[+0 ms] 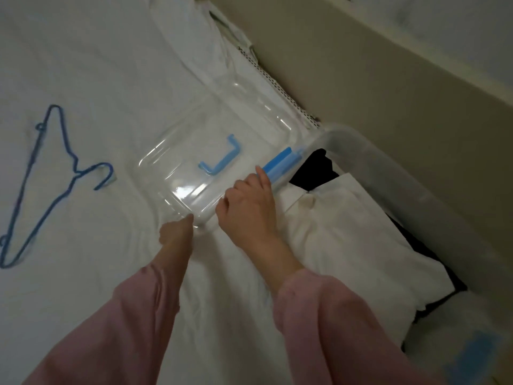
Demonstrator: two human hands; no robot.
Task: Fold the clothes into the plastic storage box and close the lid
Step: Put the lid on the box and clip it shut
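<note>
A clear plastic lid [216,129] with a blue handle [219,159] lies flat on the white bed sheet. My right hand [247,207] grips its near edge beside the blue latch [280,162], thumb on top. My left hand [176,232] touches the lid's near corner, its fingers hidden from view. To the right stands the clear storage box [369,159], holding a folded white garment [352,234] on top of dark clothing [316,169].
Blue wire hangers [52,184] lie on the sheet at the left. A beige wall or headboard [388,65] runs along the right behind the box. Rumpled white bedding [194,37] lies beyond the lid.
</note>
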